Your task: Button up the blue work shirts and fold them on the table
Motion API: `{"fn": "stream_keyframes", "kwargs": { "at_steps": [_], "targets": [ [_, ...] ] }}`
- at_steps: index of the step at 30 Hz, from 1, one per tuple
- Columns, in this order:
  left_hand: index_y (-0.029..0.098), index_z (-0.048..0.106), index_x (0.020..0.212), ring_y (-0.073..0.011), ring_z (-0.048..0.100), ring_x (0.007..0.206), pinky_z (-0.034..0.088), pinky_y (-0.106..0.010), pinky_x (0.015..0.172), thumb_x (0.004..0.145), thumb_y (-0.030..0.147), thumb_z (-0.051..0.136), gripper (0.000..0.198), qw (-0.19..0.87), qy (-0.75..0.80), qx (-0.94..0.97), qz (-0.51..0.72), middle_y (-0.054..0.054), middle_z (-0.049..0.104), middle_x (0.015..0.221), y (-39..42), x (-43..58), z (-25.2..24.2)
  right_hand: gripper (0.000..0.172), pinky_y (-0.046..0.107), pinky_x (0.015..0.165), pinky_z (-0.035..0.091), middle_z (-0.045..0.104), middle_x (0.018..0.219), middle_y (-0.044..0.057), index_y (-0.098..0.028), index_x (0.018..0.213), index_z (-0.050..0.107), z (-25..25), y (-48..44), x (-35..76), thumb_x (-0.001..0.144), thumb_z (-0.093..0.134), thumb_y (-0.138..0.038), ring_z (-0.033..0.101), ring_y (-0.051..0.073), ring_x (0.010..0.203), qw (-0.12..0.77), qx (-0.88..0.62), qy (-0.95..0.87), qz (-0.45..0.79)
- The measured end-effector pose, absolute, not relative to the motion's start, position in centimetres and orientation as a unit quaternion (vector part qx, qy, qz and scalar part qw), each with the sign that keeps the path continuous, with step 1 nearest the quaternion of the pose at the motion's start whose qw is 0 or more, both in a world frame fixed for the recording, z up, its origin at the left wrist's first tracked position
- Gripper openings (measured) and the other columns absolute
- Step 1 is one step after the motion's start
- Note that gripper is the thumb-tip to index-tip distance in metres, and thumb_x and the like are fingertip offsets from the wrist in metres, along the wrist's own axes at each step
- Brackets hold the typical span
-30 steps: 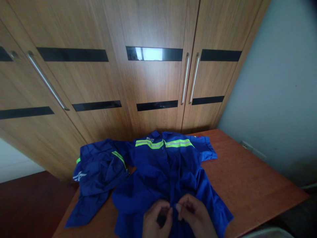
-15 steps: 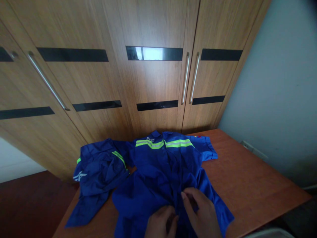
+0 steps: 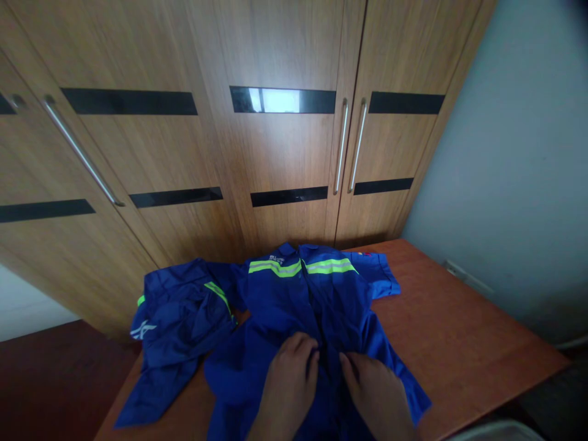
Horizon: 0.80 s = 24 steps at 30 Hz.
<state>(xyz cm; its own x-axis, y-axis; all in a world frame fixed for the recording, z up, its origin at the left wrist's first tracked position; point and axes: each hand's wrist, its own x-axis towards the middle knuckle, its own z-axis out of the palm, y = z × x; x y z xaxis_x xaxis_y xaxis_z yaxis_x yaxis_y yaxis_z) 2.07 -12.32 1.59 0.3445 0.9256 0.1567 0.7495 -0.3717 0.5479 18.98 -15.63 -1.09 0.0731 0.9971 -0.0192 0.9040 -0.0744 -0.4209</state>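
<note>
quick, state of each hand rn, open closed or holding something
Left hand: fingers curled at the blue shirt; can't tell whether cloth is pinched.
Right hand: fingers bent at the same shirt; hold also unclear.

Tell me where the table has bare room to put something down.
Bare tabletop lies between the spread garment and the right-hand wall. Crowded: the middle, around left hand and right hand; the left, under the bunched garment.
</note>
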Motion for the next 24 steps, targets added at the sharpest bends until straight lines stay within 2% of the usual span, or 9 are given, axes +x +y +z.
{"fn": "stream_keyframes", "kwargs": {
  "at_steps": [2, 5, 9, 12, 15, 17, 21, 24],
  "targets": [
    [0.021, 0.064, 0.102, -0.02, 0.063, 0.095, 0.049, -0.032, 0.087, 0.087, 0.016, 0.044, 0.025, 0.187, 0.535, 0.801, 0.194, -0.006, 0.065, 0.101, -11.3, 2.2, 1.1, 0.048, 0.03, 0.058, 0.044, 0.072, 0.076, 0.006, -0.025, 0.078, 0.067, -0.9, -15.6, 19.2, 0.098, 0.027, -0.042, 0.07, 0.025, 0.072, 0.127, -0.727, -0.656, 0.157],
    [0.022, 0.064, 0.1, -0.0216, 0.065, 0.089, 0.051, -0.033, 0.08, 0.085, 0.017, 0.048, 0.023, 0.171, 0.545, 0.811, 0.127, -0.006, 0.066, 0.098, -10.3, 2.4, 0.3, 0.041, 0.029, 0.057, 0.042, 0.071, 0.077, 0.006, -0.024, 0.074, 0.065, -0.8, -15.1, 19.6, 0.096, 0.035, -0.042, 0.068, 0.024, 0.073, 0.112, -0.736, -0.654, 0.134],
    [0.022, 0.064, 0.092, -0.0241, 0.066, 0.084, 0.052, -0.035, 0.073, 0.079, 0.014, 0.053, 0.018, 0.141, 0.548, 0.824, 0.043, -0.006, 0.067, 0.093, -10.1, 2.6, 0.0, 0.02, 0.03, 0.071, 0.045, 0.067, 0.09, 0.008, -0.021, 0.079, 0.066, -1.3, -14.2, 19.8, 0.087, 0.047, -0.019, 0.064, 0.024, 0.092, 0.124, -0.718, -0.68, 0.082],
    [0.02, 0.065, 0.091, -0.0273, 0.065, 0.09, 0.053, -0.038, 0.075, 0.077, 0.016, 0.059, 0.015, 0.104, 0.551, 0.828, 0.027, -0.007, 0.067, 0.094, -9.9, 3.4, 0.3, 0.027, 0.029, 0.076, 0.045, 0.065, 0.097, 0.007, -0.021, 0.089, 0.067, -1.9, -13.6, 19.7, 0.078, 0.048, -0.006, 0.061, 0.023, 0.099, 0.129, -0.694, -0.704, 0.073],
    [0.017, 0.066, 0.092, -0.0302, 0.064, 0.092, 0.052, -0.041, 0.076, 0.075, 0.019, 0.064, 0.017, 0.07, 0.558, 0.826, 0.023, -0.01, 0.067, 0.095, -9.4, 4.6, 0.4, 0.028, 0.029, 0.07, 0.045, 0.066, 0.091, 0.006, -0.022, 0.087, 0.067, -2.4, -13.1, 19.6, 0.08, 0.045, -0.007, 0.064, 0.023, 0.091, 0.124, -0.7, -0.697, 0.089],
    [0.015, 0.066, 0.093, -0.0305, 0.065, 0.091, 0.052, -0.041, 0.075, 0.076, 0.015, 0.06, 0.017, 0.062, 0.553, 0.831, 0.016, -0.012, 0.067, 0.094, -8.9, 5.2, 0.2, 0.025, 0.029, 0.065, 0.044, 0.067, 0.086, 0.005, -0.023, 0.081, 0.066, -2.6, -12.8, 19.7, 0.083, 0.044, -0.011, 0.065, 0.022, 0.082, 0.131, -0.711, -0.682, 0.108],
    [0.016, 0.066, 0.09, -0.0279, 0.067, 0.083, 0.05, -0.036, 0.068, 0.08, 0.007, 0.046, 0.024, 0.07, 0.538, 0.84, 0.017, -0.012, 0.069, 0.089, -8.0, 4.9, -0.5, 0.021, 0.028, 0.066, 0.045, 0.069, 0.084, 0.003, -0.022, 0.082, 0.067, -3.4, -12.3, 20.2, 0.085, 0.046, -0.019, 0.066, 0.02, 0.076, 0.24, -0.702, -0.648, 0.174],
    [0.02, 0.065, 0.082, -0.023, 0.067, 0.075, 0.046, -0.03, 0.063, 0.08, 0.012, 0.048, 0.019, 0.144, 0.546, 0.819, 0.098, -0.007, 0.069, 0.081, -7.5, 3.6, -1.0, 0.022, 0.028, 0.073, 0.048, 0.071, 0.084, 0.005, -0.019, 0.092, 0.068, -3.9, -12.0, 20.6, 0.085, 0.049, -0.028, 0.066, 0.02, 0.079, 0.367, -0.662, -0.602, 0.255]
  ]
}}
